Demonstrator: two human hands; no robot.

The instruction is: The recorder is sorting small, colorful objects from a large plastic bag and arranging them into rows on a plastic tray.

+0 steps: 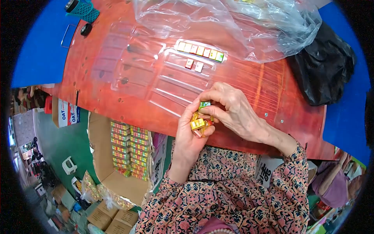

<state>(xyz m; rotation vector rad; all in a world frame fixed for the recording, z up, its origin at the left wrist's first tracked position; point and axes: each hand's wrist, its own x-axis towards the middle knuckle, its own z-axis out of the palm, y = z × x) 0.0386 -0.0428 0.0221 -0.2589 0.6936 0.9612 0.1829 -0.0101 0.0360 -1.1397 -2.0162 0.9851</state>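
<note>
Hands: left (187,134) & right (230,107) both grasping small wrapped candies (199,121), w/ clear tray (156,74) & plastic bag (233,23) beyond.

Both forearms rise from the lower edge, clothed in floral-patterned sleeves that end at the wrists, and meet near the middle of the view. The left hand (189,134) stands with its palm turned toward the right, fingers curled upward and the thumb bent in across the front (a cupped, closed grip). The right hand (233,111) comes in from the right with its wrist bent, knuckles up, its fingers (212,95) arched down over the left hand's fingertips and pinched together with the thumb. The two hands touch at the fingertips.
</note>
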